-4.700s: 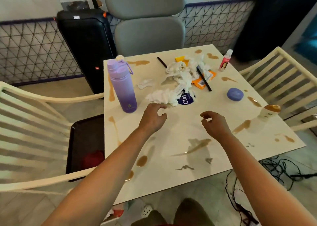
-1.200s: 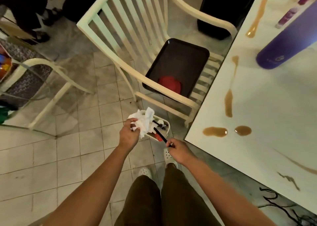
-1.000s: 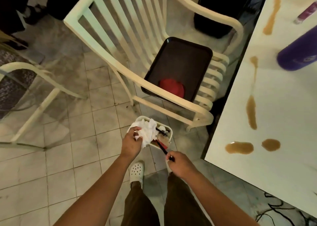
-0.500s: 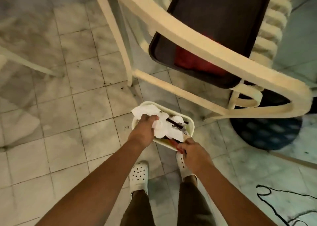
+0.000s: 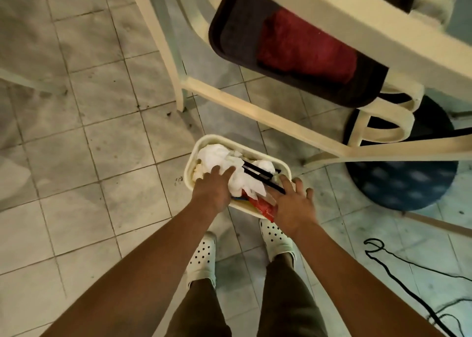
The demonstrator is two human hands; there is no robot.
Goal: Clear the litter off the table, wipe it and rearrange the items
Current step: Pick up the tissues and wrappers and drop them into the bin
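White crumpled tissues (image 5: pixel 237 175) are lying in the cream bin (image 5: pixel 238 142) on the tiled floor, with black sticks (image 5: pixel 260 177) and a red wrapper (image 5: pixel 263 206) beside them. The left hand (image 5: pixel 213 188) is pressing flat on the tissues, its grip slack and holding nothing. The right hand (image 5: pixel 293 203) is hovering over the bin's near edge, fingers spread wide, both arms reaching straight down.

Home dining area (tiled floor (image 5: pixel 107 137), slatted chair (image 5: pixel 332 24)).

A small cream bin (image 5: pixel 201 142) sits on the tiled floor, stuffed with crumpled white tissues (image 5: pixel 219 157). Two black straws (image 5: pixel 260 174) lie slanted across the top, and a red-and-yellow wrapper (image 5: pixel 260 206) pokes over its near rim.
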